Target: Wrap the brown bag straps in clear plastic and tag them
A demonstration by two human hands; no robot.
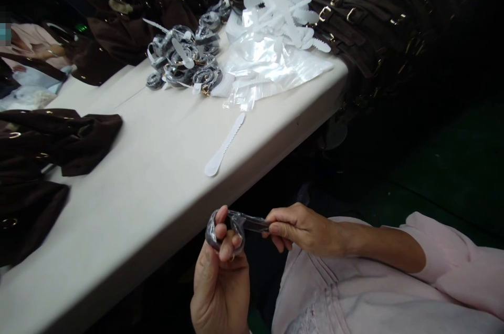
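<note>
A dark strap (252,222) in clear plastic runs between my hands, off the table's front edge. My left hand (222,276) is turned up with its curled fingers inside the looped part of the strap. Pinched between the thumb and fingers of my right hand (297,228) is the other end, pulled out to the right. On the table (157,150), just beyond my hands, lies a single white plastic tie (224,146) with a toothed edge. Farther back sits a pile of coiled straps (185,55) in plastic, some with white ties on them.
Clear plastic bags (271,69) lie in a stack near the table's right edge, with a heap of white ties (283,6) on top. Dark buckled straps (366,19) are piled at the back right. Brown bags (59,137) cover the left side. Another person's pink sleeve (33,40) shows far left.
</note>
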